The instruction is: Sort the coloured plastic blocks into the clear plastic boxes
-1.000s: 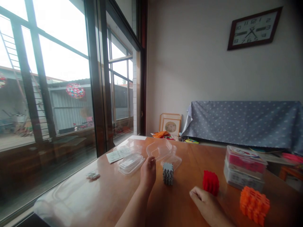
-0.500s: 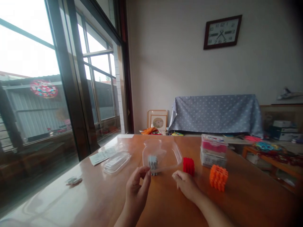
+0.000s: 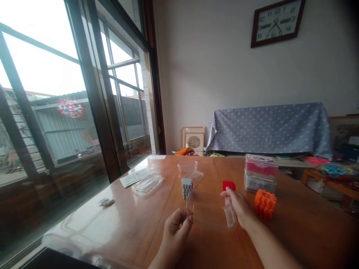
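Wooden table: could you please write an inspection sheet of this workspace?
Surface: wooden table, glossy, with glare at left.
Job's things: clear plastic piece, raised.
Clutter: grey block stack, red block stack, orange block stack, two stacked boxes, papers, other clear plastic.
Grips: left hand and right hand pinch the piece's opposite sides.
Cables: nothing seen.
Surroundings: window, wall clock, spotted cloth.

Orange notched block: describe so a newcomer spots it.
On the brown wooden table, find two stacked clear plastic boxes, right side. The orange notched block stands just in front. Its notched neighbours, a red block and a grey block, sit further left.
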A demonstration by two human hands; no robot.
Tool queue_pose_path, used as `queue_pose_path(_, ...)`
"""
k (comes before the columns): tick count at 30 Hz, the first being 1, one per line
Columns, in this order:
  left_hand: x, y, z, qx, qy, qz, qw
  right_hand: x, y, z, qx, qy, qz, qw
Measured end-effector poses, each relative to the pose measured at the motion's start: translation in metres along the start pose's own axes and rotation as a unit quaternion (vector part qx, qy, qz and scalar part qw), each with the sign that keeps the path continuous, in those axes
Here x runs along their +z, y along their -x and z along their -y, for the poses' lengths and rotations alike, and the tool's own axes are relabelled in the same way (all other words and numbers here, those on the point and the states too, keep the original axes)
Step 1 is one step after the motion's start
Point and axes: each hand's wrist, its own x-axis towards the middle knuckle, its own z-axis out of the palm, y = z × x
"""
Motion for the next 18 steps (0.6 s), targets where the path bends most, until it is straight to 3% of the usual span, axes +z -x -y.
queue_pose_path(7,0.004,0.0,-0.006,-0.024,-0.012,0.049,0.998,-0.004,-0.001,-0.002,-0.076,0.056,-0.024,0.995)
queue_pose_path(12,0.008,0.004,-0.008,-0.05,-0.009,0.067,0.996,-0.004,-0.002,-0.009,-0.069,0.084,-0.015,0.994)
queue_pose_path(18,-0.005,-0.005,0.006,-0.011,-0.052,0.003,0.999,-0.008,-0.011,-0.019,-0.062,0.164,0.002,0.985)
